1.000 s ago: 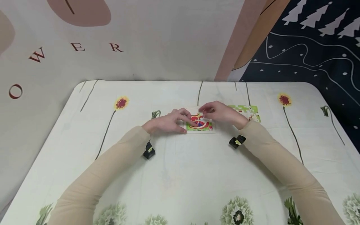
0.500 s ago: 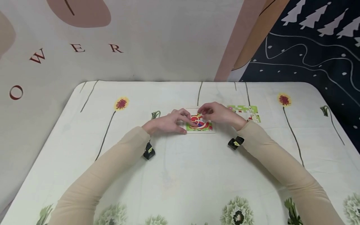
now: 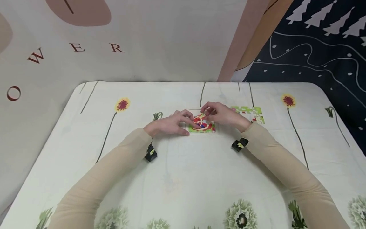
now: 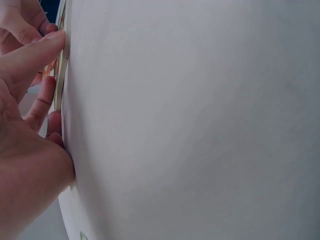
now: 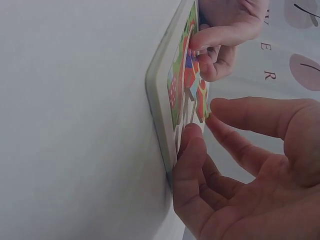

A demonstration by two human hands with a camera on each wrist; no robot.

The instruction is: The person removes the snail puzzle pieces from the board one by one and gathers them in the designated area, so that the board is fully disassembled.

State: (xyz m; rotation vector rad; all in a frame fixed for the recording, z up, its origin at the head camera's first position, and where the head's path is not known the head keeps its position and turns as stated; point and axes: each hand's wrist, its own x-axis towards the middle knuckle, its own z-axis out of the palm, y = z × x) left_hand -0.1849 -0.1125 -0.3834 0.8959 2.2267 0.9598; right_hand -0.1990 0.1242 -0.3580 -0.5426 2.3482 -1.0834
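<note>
A flat picture puzzle board [image 5: 159, 82] with a pale frame lies on the table, showing red, blue and green printed parts. My left hand [image 3: 171, 124] rests at the board's left side, its index finger laid across the picture and its thumb near the lower left corner. Over the upper right part of the board, my right hand [image 3: 221, 115] pinches a red puzzle piece [image 5: 201, 100] with a yellow-green edge between thumb and index finger. That piece stands tilted up off the board. Fingers hide part of the picture in the head view.
Several green and white puzzle pieces [image 3: 258, 112] lie on the table to the right, partly behind the right forearm. A white cloth printed with flowers [image 3: 183, 178] covers the table. Beyond its far edge is a printed wall [image 3: 171, 41].
The right hand has shifted very slightly, and the red piece with a yellow-green edge shows more at its fingertips. The left hand stays in place on the board.
</note>
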